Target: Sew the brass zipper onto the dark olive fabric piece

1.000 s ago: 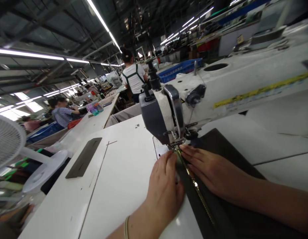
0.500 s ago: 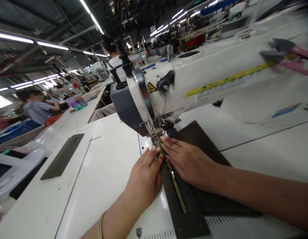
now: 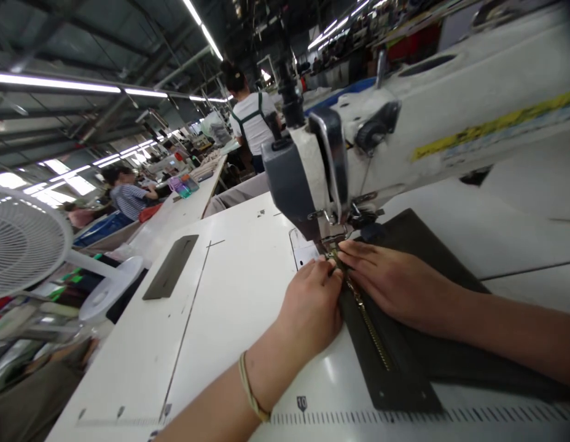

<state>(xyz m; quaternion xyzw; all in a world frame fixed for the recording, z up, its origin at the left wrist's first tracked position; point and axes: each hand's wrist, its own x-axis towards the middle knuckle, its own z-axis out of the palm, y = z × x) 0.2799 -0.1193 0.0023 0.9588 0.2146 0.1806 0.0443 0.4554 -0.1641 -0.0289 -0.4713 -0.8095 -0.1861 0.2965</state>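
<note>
A dark olive fabric piece (image 3: 400, 393) lies on the white table, its front end running under the presser foot (image 3: 333, 240) of a sewing machine (image 3: 289, 184). Down its middle runs a brass-toothed zipper (image 3: 374, 336). My left hand (image 3: 312, 304) is closed at the piece's left edge, fingers bent and pressed together close to the foot; its thumb is mostly hidden. Stretched flat, my right hand (image 3: 400, 279) lies on the fabric just right of the zipper, fingertips near the foot. A wider dark panel (image 3: 432, 245) spreads beneath and beyond my right hand.
Flat dark fabric pieces (image 3: 171, 267) lie on the table's left part. A white fan (image 3: 27, 239) stands beyond the left edge. A printed ruler scale (image 3: 331, 418) runs along the front. Further off are a person in white (image 3: 252, 120) and a person in stripes (image 3: 128, 197).
The view has swung left, so the machine and hands appear further right and the fan shows. Both hands keep nearly the same place on the fabric by the foot.
</note>
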